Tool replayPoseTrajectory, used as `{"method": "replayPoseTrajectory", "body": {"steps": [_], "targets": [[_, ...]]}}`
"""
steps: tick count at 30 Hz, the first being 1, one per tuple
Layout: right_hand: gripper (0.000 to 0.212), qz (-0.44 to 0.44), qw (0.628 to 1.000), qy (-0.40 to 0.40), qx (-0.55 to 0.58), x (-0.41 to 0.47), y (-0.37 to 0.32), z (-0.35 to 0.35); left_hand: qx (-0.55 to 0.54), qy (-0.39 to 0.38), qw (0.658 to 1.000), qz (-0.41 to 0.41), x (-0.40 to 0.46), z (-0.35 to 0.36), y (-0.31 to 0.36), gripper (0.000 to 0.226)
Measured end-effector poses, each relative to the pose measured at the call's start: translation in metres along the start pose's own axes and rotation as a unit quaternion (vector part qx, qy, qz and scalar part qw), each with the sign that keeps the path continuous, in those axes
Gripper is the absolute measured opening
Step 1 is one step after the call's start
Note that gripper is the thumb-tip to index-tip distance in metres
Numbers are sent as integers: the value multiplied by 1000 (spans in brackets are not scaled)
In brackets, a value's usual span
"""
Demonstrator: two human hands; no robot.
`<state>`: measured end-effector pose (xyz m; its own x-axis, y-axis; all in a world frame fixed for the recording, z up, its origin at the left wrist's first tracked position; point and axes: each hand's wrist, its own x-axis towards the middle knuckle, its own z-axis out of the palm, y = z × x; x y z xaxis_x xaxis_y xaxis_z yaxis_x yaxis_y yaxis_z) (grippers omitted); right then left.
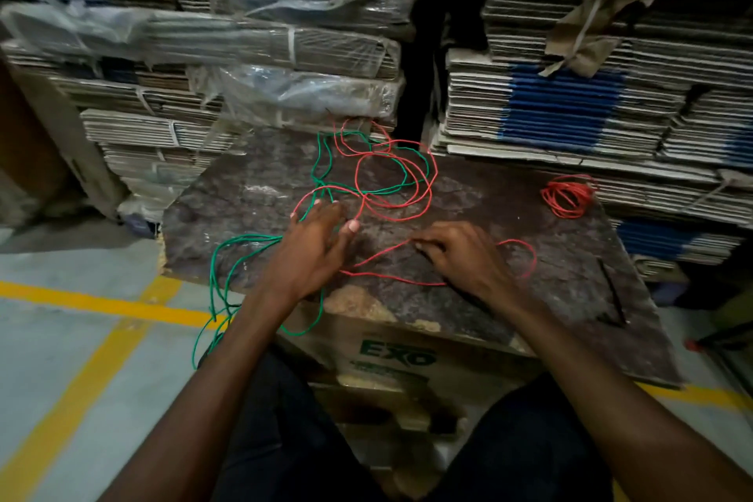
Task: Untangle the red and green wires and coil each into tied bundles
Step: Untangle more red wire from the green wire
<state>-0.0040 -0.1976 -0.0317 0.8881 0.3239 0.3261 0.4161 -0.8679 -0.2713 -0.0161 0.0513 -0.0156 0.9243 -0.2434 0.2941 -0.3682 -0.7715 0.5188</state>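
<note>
Wire lies in a loose red-and-green tangle across the far middle of a worn, mottled board (509, 216). The red wire (397, 192) forms several overlapping loops there, and a long strand of it runs toward the person, sweeping left to right along the board's near half and curling into a small loop at the right. The green wire (322, 159) weaves through the red loops at the far end, then runs down and left, passing under the left hand (318, 245) and spilling off the board's left edge, where its long loops hang down toward the floor (73, 338).

The left hand rests palm-down on the board with fingers spread and nearly straight, fingertips touching strands of both colours; it grips nothing. The right hand (460, 253) has its fingers curled, pinching the red strand at its fingertips.

A small coiled bundle of red wire (568, 196) sits by itself at the far right edge of the board, well apart from the tangle. The board lies on a cardboard box (391, 355) printed with green lettering. Behind the board rise stacks of flattened cardboard (570, 102), some strapped, some wrapped in clear plastic (293, 90), crowding the tangle's far side. Yellow lines (102, 304) cross the grey floor at the left.
</note>
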Motion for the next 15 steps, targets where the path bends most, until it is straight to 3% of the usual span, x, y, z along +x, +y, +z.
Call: {"method": "replayPoseTrajectory", "body": {"steps": [9,15], "targets": [[26,232,970,55,-47,21,62,-21,-17,-24,999,-10,7,1,-6,52],[32,214,977,5,-9,31,58,-18,-23,-10,1000,-9,12,3,-11,41]]}}
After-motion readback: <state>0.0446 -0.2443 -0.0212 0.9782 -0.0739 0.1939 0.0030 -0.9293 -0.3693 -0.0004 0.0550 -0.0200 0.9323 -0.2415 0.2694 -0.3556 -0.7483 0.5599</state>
